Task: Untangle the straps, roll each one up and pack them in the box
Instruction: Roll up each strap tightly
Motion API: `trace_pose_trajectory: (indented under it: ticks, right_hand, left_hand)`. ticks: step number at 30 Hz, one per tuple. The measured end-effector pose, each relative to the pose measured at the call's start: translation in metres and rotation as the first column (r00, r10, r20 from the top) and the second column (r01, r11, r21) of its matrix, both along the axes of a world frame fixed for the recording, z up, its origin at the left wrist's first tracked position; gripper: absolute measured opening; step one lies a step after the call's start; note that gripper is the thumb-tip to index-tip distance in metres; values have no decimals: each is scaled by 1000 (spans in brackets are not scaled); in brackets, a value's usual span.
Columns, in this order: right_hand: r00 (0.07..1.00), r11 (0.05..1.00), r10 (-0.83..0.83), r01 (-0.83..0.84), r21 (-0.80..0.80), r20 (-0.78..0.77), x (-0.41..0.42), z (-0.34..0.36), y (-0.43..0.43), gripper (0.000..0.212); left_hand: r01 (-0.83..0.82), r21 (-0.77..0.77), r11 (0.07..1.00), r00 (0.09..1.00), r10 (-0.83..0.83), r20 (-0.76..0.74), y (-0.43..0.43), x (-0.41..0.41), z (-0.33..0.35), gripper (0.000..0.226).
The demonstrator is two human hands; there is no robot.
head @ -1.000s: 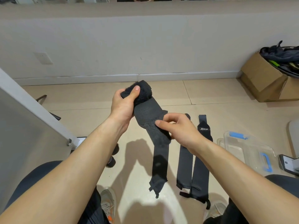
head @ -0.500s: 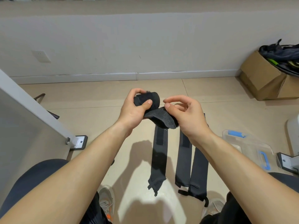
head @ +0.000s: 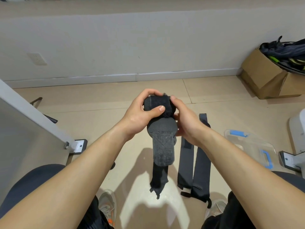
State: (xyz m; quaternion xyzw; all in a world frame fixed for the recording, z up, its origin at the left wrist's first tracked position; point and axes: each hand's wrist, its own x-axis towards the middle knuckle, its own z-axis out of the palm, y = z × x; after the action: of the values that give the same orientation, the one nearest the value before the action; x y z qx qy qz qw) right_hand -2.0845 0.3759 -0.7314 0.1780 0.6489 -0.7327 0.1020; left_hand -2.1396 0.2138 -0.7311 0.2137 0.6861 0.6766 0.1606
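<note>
We were rolling a strap [head: 162, 129], partway wound.
Our left fingers [head: 159, 109] curled round the roll [head: 156, 103], right fingers [head: 173, 98] pinching its other side; the tail [head: 162, 151] hung over the floor [head: 115, 100]. Since the earlier frame the roll had thickened. Next, we judged: wind in the tail. Two straps [head: 194, 162] lay near the box [head: 252, 146].
</note>
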Motion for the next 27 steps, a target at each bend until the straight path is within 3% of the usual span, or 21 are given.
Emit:
trace_pose_trajectory:
  ticks: [3,8,11,13,15,17,18,21,25,27]
  right_hand:
    - [998,973,-60,65,-222,32,-1,-11,-11,58]
    - [992,939,-96,116,-325,78,-3,-13,-13,76]
    - [986,952,-164,155,-263,-14,-4,-13,-13,57]
    - [976,958,-208,191,-212,-60,-4,-12,-14,40]
    - [969,967,-219,199,-160,-117,-4,-11,-16,31]
    - [967,985,-173,168,-43,-188,-5,-13,-17,30]
    - [967,989,-139,146,17,-214,-3,-12,-19,29]
    - [959,988,-83,115,103,-271,1,-11,-25,27]
    - [960,993,-68,91,75,-272,2,-12,-25,40]
    - [956,972,1,68,225,-293,4,-12,-19,49]
  left_hand:
    - [12,-43,999,997,-15,-80,4,4,-2,33]
    - [-38,-220,975,929,-47,-367,6,4,-7,39]
    - [-69,-252,965,899,-49,-435,7,4,-7,42]
    - [-26,-223,974,959,-38,-280,6,6,-8,46]
    - [-15,-107,994,998,22,66,10,9,-6,60]
    - [-101,-55,993,933,114,341,13,10,-5,71]
    - [-126,-70,990,907,144,395,14,10,-5,69]
    - [-124,-98,987,895,154,418,11,7,-2,52]
    - [-143,-63,988,928,156,339,7,1,-2,66]
    - [-162,-49,986,938,169,303,5,-2,3,64]
